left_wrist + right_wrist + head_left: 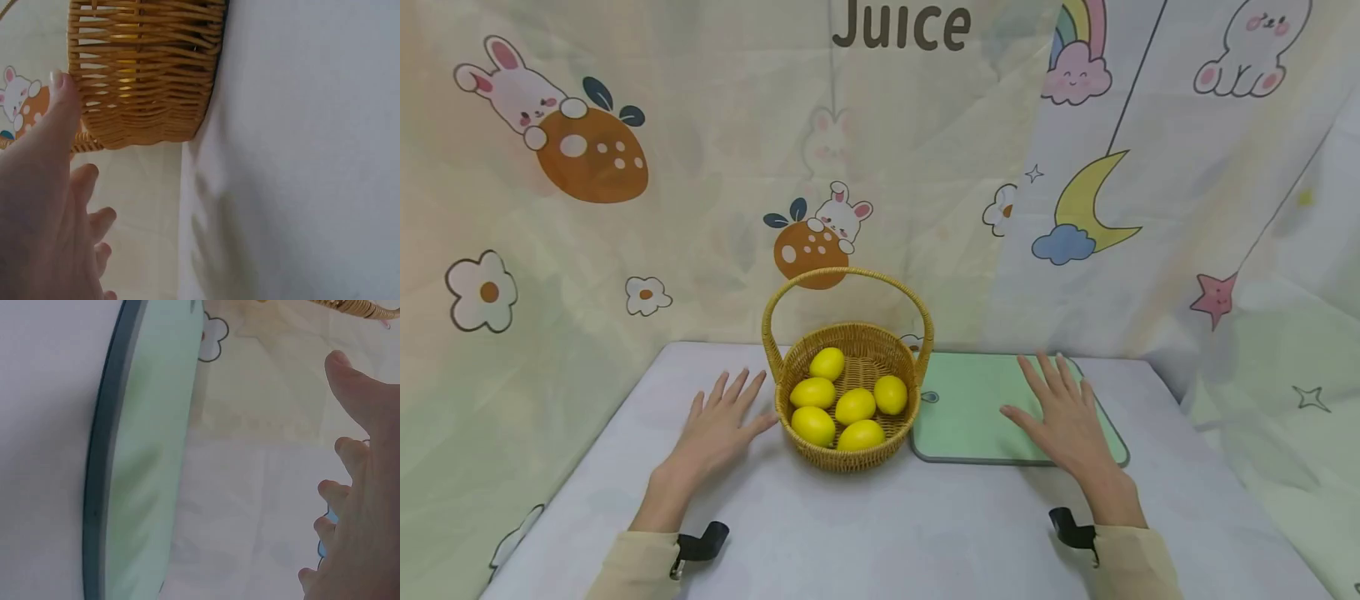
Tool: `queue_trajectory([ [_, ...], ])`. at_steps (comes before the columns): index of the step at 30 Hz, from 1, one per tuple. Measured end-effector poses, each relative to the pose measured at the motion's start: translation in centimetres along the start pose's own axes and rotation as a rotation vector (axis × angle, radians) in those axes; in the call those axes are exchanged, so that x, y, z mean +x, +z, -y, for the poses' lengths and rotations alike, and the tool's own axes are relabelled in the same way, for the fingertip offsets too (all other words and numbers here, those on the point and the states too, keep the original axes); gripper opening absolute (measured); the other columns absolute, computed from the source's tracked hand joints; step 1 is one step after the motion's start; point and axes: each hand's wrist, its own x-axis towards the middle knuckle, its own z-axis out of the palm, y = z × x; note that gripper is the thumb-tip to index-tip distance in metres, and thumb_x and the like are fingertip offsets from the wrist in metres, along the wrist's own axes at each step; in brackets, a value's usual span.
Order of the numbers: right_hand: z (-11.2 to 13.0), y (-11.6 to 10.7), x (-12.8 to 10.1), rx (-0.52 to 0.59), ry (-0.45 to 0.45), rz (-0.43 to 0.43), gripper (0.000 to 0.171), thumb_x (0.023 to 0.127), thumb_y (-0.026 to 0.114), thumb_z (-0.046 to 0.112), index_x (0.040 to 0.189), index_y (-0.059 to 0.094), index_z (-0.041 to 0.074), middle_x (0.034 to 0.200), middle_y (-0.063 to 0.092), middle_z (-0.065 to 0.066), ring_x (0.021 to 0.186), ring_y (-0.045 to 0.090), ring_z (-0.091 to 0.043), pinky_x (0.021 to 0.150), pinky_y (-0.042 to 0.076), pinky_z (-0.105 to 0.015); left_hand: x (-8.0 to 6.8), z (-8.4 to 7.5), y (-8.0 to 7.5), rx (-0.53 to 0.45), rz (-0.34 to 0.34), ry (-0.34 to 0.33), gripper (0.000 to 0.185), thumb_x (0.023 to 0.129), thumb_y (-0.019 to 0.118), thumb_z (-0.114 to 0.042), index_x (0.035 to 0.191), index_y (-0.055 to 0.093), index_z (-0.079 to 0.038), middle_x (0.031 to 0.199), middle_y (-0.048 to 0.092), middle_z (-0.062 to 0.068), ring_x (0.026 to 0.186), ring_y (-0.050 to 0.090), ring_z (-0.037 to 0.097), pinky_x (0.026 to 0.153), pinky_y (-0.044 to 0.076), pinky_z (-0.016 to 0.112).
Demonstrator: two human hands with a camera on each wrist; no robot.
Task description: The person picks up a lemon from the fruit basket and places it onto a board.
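A wicker basket [850, 460] with a tall arched handle stands mid-table, holding several yellow lemons [855, 406]. Just left of it, my left hand [718, 429] hovers with fingers spread, the thumb tip right at the basket's rim. In the left wrist view the thumb overlaps the edge of the woven side [144, 75]. To the right lies a pale green cutting board [977, 417] with a grey border. My right hand [1063, 417] is held above the board's right part, palm down and fingers spread; its shadow falls on the green surface [140, 481]. Neither hand holds anything.
A white cloth covers the table [865, 533]. Behind it hangs a printed curtain [715, 208] with rabbits, flowers and a moon, close to the table's back edge. The basket's right side overlaps the board's left end in the head view. Black wrist mounts [702, 542] are strapped to both arms.
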Motion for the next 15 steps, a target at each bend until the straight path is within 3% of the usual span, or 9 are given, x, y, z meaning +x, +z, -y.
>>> queue_trajectory([
  [10,2.4,-0.3,0.8,0.024,-0.051,0.021,0.086,0.094,0.057,0.059,0.161,0.016,0.024,0.168,0.010,-0.011,0.156,0.002,-0.038,0.116,0.004,-0.073,-0.8,-1.2,0.4,-0.069,0.000,0.034,0.085,0.094,0.035,-0.074,0.161,0.017,-0.024,0.167,0.017,0.011,0.154,0.007,0.043,0.117,0.006,0.073],
  [15,4.1,-0.3,1.4,0.016,-0.071,0.042,0.087,0.092,0.059,0.059,0.161,0.018,0.024,0.168,0.013,-0.011,0.155,0.006,-0.040,0.118,0.006,-0.071,-1.0,-1.7,0.9,-0.142,0.022,0.020,0.090,0.093,0.039,-0.074,0.161,0.012,-0.021,0.168,0.017,0.007,0.155,0.007,0.039,0.119,0.004,0.070],
])
